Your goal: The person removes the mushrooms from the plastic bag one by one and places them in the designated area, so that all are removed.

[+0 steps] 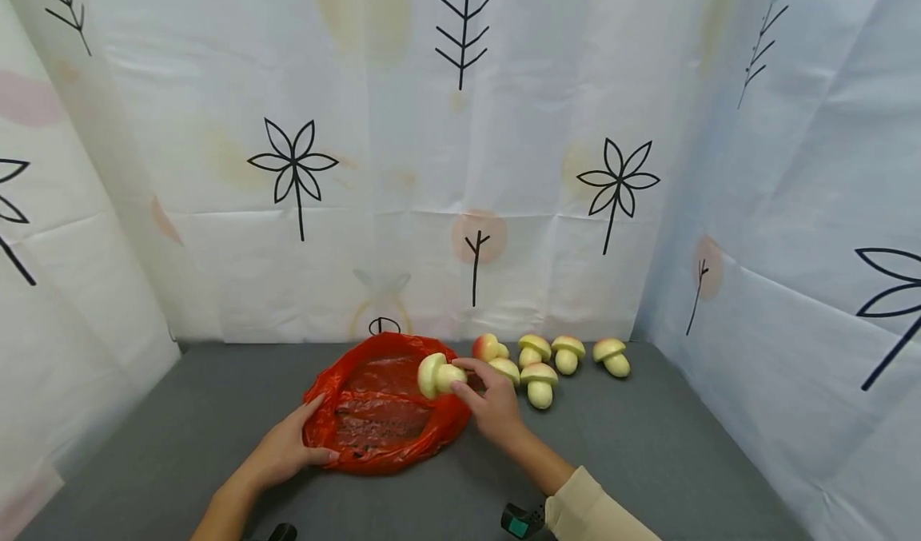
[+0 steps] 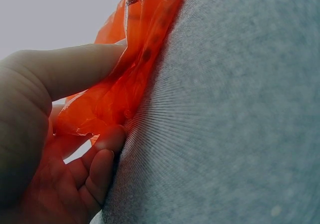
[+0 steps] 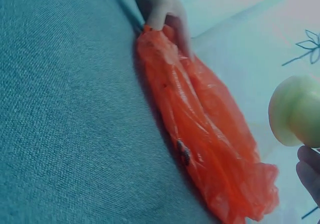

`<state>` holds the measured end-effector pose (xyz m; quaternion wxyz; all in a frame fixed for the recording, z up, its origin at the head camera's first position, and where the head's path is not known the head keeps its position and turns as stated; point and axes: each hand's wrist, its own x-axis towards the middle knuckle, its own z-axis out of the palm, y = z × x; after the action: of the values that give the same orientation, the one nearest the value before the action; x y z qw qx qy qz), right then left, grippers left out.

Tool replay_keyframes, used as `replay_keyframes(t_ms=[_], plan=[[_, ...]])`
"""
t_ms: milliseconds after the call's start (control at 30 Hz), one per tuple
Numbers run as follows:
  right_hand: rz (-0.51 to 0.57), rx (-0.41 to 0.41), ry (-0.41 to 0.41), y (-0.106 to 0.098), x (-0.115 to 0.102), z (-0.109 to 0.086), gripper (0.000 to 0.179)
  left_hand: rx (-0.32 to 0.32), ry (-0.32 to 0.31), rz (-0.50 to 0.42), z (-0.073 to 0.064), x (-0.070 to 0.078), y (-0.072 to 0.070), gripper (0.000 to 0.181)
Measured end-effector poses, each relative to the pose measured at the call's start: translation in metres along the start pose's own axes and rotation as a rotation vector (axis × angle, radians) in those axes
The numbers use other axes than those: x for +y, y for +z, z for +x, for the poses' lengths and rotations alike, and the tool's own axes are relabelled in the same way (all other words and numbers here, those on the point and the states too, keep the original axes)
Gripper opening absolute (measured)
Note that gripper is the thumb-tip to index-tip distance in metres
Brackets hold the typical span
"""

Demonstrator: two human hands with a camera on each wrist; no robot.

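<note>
A red plastic bag [image 1: 388,465] lies with its mouth spread wide on the grey surface. My left hand [image 1: 288,445] grips its left rim; in the left wrist view the thumb [image 2: 85,66] presses the film from one side, with the fingers [image 2: 102,171] curled at the other. Over the bag's right rim, my right hand [image 1: 492,401] pinches a pale yellow-green toy mushroom [image 1: 434,375] by its stem, cap facing left. The right wrist view catches that mushroom [image 3: 295,111] at its edge, above the fingertips [image 3: 310,164], apart from the bag [image 3: 200,134].
Several similar mushrooms, some with reddish caps, stand or lie to the right of the bag, including one [image 1: 540,385] nearest me and one [image 1: 612,357] farthest right. White patterned cloth [image 1: 403,269] walls the grey table [image 1: 647,461] at the back and both sides.
</note>
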<state>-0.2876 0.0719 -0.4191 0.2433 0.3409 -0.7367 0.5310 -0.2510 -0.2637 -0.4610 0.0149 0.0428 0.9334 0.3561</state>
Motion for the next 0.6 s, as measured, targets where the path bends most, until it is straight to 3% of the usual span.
replay_keyframes(t_ms=[233,433,600], plan=[[0.004,0.079,0.020,-0.017,-0.019,0.002,0.026,0.003,0.007,-0.005,-0.001,0.000,0.000,0.109],[0.026,0.126,0.096,-0.029,-0.020,0.001,0.027,-0.002,0.010,-0.013,-0.002,0.000,0.000,0.110],[-0.019,0.163,0.074,-0.039,-0.015,0.002,0.027,-0.001,0.005,-0.006,-0.002,0.001,0.000,0.109]])
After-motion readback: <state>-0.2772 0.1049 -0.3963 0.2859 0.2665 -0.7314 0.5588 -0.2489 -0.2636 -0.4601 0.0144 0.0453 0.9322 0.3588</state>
